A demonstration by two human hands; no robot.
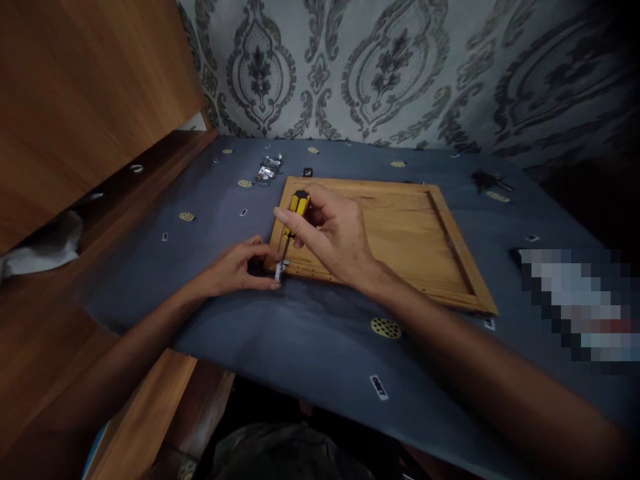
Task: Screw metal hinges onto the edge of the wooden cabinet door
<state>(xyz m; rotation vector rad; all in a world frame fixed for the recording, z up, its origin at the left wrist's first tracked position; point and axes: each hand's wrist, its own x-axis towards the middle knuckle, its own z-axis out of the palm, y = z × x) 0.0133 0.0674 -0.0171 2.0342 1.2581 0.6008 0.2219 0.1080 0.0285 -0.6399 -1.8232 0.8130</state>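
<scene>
A wooden cabinet door (400, 233) with a raised frame lies flat on the blue patterned cloth. My right hand (333, 233) grips the yellow and black handle of a screwdriver (299, 203), held upright with its shaft pointing down. The tip meets a small metal hinge (279, 270) at the door's near left corner. From the left, my left hand (240, 267) curls its thumb and fingers around that hinge, steadying it at the edge. Several small holes run along the near edge beside it.
Several metal hinges (269, 168) lie in a pile behind the door on the left. A small black object (308, 172) sits at its far edge. Dark tools (490, 180) rest at the far right, and a blurred-out device (575, 300) nearer. A wooden cabinet (95, 100) stands left.
</scene>
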